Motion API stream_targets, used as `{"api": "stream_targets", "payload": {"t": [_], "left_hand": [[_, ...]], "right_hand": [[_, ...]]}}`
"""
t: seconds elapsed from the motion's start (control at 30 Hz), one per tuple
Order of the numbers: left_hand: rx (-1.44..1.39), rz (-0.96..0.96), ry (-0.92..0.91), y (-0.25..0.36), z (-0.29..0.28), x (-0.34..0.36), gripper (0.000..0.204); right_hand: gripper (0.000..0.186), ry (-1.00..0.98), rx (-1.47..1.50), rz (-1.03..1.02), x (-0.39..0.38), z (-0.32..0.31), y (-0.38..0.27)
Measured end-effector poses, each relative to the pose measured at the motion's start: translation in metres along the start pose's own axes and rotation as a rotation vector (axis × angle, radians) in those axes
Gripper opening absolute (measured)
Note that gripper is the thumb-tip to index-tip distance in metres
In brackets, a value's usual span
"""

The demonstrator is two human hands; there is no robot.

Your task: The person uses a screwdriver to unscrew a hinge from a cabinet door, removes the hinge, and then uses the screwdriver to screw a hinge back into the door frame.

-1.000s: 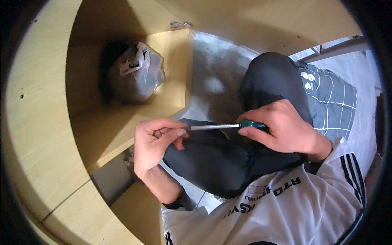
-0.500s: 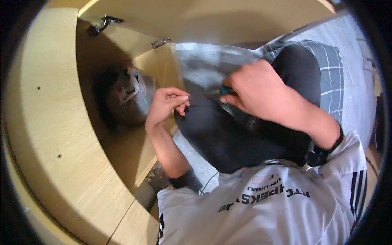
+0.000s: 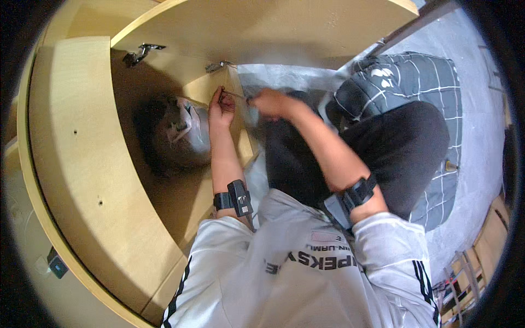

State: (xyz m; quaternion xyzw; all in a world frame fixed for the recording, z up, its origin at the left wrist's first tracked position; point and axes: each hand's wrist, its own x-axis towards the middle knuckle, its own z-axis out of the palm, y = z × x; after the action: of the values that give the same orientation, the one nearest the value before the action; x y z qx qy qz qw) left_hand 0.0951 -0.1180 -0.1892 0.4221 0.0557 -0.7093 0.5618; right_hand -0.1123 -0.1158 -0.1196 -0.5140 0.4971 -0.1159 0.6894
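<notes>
In my right hand [image 3: 273, 104] is a tool with a thin metal shaft [image 3: 235, 95], which looks like a screwdriver; the closed fingers hide its handle. The shaft points left toward my left hand [image 3: 221, 112], whose fingers are raised and pinched around its tip. Whether a small screw sits between those fingers is too small to tell. Both hands are at the edge of a light wooden cabinet side panel [image 3: 236, 117], just below a metal hinge [image 3: 217, 66]. A second hinge [image 3: 143, 53] is fixed farther left, beside the open wooden door [image 3: 262, 33].
Inside the cabinet lies a plastic bag [image 3: 188, 123]. A wide wooden panel [image 3: 76, 158] curves along the left. My bent knees in dark trousers [image 3: 404, 147] are close to the hands. A dark checked cushion [image 3: 432, 82] rests on the grey floor at right, with wooden slats [image 3: 489, 229] beyond.
Both hands have moved up and away from me, toward the cabinet edge by the hinge. The tool has gone along in my right hand. The view has shifted, showing more of the cushion.
</notes>
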Motion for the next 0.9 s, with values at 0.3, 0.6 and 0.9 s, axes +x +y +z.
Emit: {"api": "stream_targets", "payload": {"t": [0.3,0.6,0.9], "left_hand": [[0.155,0.069,-0.058,0.007,-0.051,0.056,0.013],[-0.001,0.02,-0.065,-0.005,-0.022,0.087,0.012],[0.204,0.096,0.177,-0.01,-0.026,0.082,0.015]], "right_hand": [[0.028,0.095,0.615,0.188,0.045,0.082,0.051],[0.028,0.584,0.09,-0.201,0.108,0.066,0.108],[0.011,1.01,0.768,-0.125,0.075,-0.028,0.014]]}}
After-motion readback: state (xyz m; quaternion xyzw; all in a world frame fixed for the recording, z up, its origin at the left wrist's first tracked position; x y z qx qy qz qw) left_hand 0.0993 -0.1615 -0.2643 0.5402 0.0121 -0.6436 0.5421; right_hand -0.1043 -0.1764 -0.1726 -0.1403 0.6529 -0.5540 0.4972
